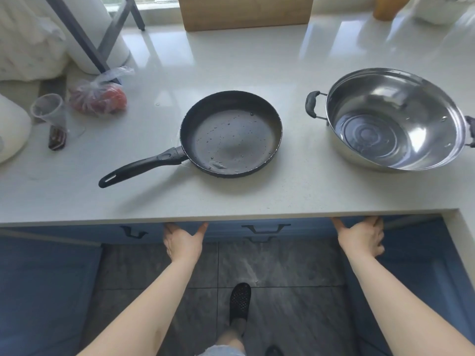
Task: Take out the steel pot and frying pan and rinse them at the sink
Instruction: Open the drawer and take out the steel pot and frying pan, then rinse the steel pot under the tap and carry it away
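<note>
A black frying pan (231, 132) lies on the white countertop (257, 196), its long handle pointing to the near left and water drops on its inside. To its right stands a steel pot (393, 119) with black side handles, also wet inside. Both my hands are below the counter's front edge, against the blue cabinet fronts. My left hand (183, 242) is under the pan, fingers spread, fingertips hidden by the counter edge. My right hand (359, 238) is under the pot, also spread and holding nothing.
A bag of red produce (99, 97), a clear plastic cup (50, 109) and a small dark packet (57, 137) lie at the counter's left. A wooden board (244, 11) leans at the back. Blue drawers with dark handles (266, 228) sit below; my foot (240, 304) is on the grey tile floor.
</note>
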Motion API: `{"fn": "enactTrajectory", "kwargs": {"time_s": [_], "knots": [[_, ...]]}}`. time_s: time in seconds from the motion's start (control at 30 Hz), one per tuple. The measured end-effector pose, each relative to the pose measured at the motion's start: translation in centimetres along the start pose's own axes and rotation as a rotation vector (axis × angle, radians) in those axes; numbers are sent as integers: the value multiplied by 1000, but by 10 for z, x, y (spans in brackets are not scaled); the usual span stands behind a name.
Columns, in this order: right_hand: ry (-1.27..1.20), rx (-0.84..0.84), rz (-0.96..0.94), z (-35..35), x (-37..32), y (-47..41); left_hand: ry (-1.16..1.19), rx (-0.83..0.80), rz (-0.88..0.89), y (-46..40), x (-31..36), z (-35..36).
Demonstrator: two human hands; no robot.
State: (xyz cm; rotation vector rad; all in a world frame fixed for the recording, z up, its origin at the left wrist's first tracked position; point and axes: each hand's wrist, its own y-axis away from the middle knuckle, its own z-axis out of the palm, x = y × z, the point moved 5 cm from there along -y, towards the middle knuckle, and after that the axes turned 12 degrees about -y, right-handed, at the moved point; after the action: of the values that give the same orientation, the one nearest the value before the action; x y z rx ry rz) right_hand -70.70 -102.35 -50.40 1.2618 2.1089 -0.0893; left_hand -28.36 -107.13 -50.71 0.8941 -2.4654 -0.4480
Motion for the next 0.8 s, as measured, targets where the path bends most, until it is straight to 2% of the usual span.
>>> {"fn": "enactTrajectory", "kwargs": {"time_s": [0.13, 0.27, 0.37, 0.53, 0.63, 0.8], "knots": [[-5, -13, 9, -6, -1, 0, -6, -33, 1, 7, 5, -3], [0, -7, 53, -21, 1, 3, -55, -214, 96, 37, 28, 7], [-13, 10, 78, -42, 8, 9, -110, -395, 283, 84, 54, 16], [-71, 94, 115, -102, 25, 12, -43, -626, 669, 162, 110, 10], [-70, 163, 56, -142, 27, 7, -15, -620, 833, 181, 161, -4], [-50, 153, -47, -185, 12, -23, -15, -439, 1007, 173, 262, -22]]}}
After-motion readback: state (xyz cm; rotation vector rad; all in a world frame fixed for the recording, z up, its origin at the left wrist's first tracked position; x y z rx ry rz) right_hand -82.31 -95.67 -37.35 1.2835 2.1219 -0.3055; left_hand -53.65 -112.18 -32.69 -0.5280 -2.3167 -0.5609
